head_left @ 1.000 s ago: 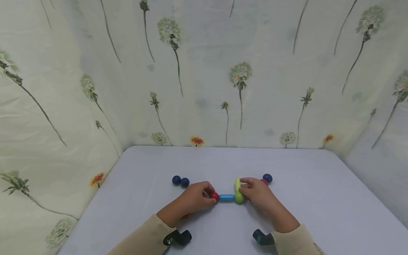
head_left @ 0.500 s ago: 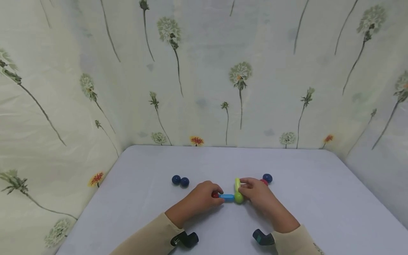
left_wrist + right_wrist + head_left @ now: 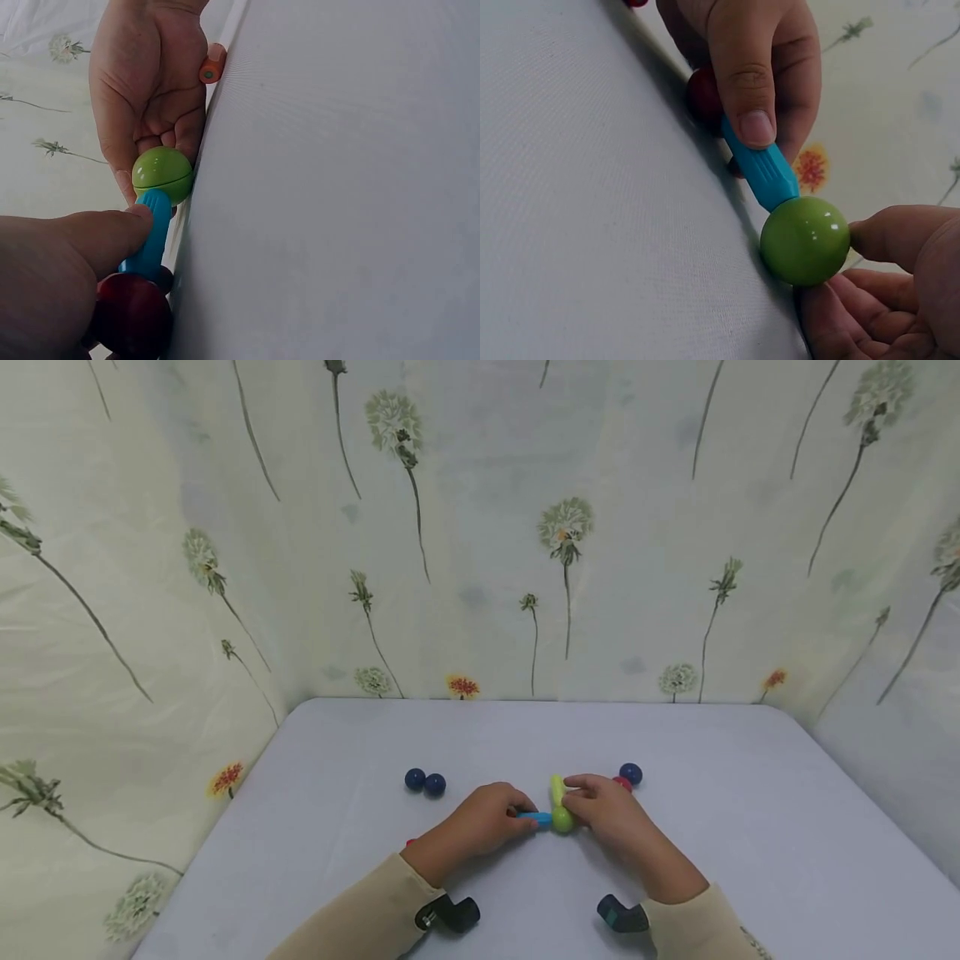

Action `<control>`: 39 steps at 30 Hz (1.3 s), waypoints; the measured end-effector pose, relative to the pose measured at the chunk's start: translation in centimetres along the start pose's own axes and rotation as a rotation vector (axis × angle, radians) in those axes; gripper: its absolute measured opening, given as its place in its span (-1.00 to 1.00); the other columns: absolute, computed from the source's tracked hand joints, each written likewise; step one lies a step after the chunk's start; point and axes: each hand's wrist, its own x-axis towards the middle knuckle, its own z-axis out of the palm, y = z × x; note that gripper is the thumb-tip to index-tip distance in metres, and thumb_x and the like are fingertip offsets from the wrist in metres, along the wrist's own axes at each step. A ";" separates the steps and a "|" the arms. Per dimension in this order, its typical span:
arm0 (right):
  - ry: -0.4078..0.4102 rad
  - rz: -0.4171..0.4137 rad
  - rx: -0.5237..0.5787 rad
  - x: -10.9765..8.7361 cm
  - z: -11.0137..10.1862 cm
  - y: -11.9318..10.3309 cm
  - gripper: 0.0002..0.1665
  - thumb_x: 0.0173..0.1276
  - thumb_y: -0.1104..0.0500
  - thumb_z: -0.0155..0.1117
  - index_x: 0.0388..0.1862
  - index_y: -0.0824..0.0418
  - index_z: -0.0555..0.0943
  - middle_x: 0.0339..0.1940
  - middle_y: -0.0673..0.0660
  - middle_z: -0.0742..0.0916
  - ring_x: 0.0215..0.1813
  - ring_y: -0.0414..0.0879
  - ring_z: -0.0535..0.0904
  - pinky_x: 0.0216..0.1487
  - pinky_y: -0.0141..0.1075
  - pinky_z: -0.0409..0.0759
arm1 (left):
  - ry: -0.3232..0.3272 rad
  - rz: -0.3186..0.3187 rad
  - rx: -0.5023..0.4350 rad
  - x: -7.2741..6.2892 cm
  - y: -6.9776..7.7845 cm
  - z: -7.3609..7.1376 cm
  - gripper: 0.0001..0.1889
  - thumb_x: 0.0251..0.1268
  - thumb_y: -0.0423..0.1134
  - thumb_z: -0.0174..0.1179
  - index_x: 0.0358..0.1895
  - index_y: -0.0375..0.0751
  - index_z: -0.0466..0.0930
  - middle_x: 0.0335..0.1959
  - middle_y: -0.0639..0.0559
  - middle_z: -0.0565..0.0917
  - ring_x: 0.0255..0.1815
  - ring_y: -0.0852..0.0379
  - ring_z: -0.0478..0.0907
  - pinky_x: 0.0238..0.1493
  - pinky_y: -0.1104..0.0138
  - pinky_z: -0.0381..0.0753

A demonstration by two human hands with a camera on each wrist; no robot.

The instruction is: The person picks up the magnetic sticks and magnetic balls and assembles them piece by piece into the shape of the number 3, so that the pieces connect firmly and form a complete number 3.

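My left hand (image 3: 483, 822) pinches a blue rod (image 3: 761, 169) between thumb and fingers. At the rod's near end a dark red ball (image 3: 135, 313) lies under that palm, hidden in the head view. The rod's other end meets a shiny green ball (image 3: 805, 241). My right hand (image 3: 611, 818) holds this ball, its thumb against the side and curled fingers beneath, as the right wrist view shows. A yellow-green rod (image 3: 557, 789) extends from the ball toward the back of the table, beside the right fingertips. The joined pieces lie low at the white tabletop.
Two dark blue balls (image 3: 424, 782) sit left of the hands. Another dark blue ball (image 3: 631, 774) and a red piece (image 3: 622, 783) are behind the right hand. An orange cylindrical piece (image 3: 214, 64) shows in the left wrist view. A flowered cloth (image 3: 480, 527) hangs behind the table.
My left hand has slid right, from the red ball onto the blue rod, covering the ball in the head view. The right hand keeps its hold on the green ball, nearly still.
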 end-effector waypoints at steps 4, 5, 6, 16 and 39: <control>-0.004 0.013 0.012 0.0 0.1 -0.1 -0.44 0.47 0.05 0.32 0.37 0.24 0.57 0.02 0.10 0.80 -0.06 -0.10 0.67 -0.07 -0.25 0.61 | -0.003 -0.002 -0.013 -0.2 -0.2 0.0 -0.84 0.38 -0.01 0.42 -0.06 0.12 0.82 -0.19 0.29 0.65 -0.18 0.29 0.51 -0.12 0.31 0.56; -0.005 0.017 0.009 0.0 0.1 -0.1 -0.44 0.46 0.05 0.32 0.37 0.24 0.57 0.01 0.10 0.80 -0.07 -0.10 0.67 -0.07 -0.24 0.61 | -0.005 -0.001 -0.017 -0.2 -0.3 0.1 -0.84 0.38 -0.01 0.41 -0.06 0.12 0.82 -0.19 0.29 0.64 -0.18 0.29 0.51 -0.12 0.31 0.56; -0.007 0.020 0.007 0.0 0.2 -0.1 -0.44 0.45 0.05 0.33 0.36 0.24 0.58 0.00 0.09 0.80 -0.07 -0.10 0.67 -0.07 -0.24 0.61 | -0.007 0.000 -0.022 -0.2 -0.4 0.1 -0.84 0.38 -0.01 0.42 -0.06 0.12 0.82 -0.20 0.29 0.64 -0.19 0.29 0.51 -0.12 0.31 0.56; -0.004 0.020 -0.051 -0.2 0.0 0.7 -0.41 0.45 0.01 0.33 0.36 0.24 0.57 0.03 0.11 0.80 -0.07 -0.12 0.68 -0.08 -0.20 0.63 | -0.039 0.011 0.001 0.8 -0.1 0.8 -0.85 0.37 -0.01 0.41 -0.12 0.09 0.80 -0.25 0.32 0.66 -0.20 0.31 0.52 -0.06 0.31 0.57; 0.075 -0.013 -0.034 0.0 -0.3 0.2 -0.45 0.43 0.01 0.32 0.31 0.24 0.60 -0.06 0.09 0.81 -0.14 -0.12 0.67 -0.14 -0.27 0.59 | 0.029 -0.011 0.118 1.7 1.5 1.3 -0.74 0.25 0.19 0.45 -0.12 0.22 0.84 -0.12 0.38 0.78 0.07 0.23 0.66 0.11 0.03 0.47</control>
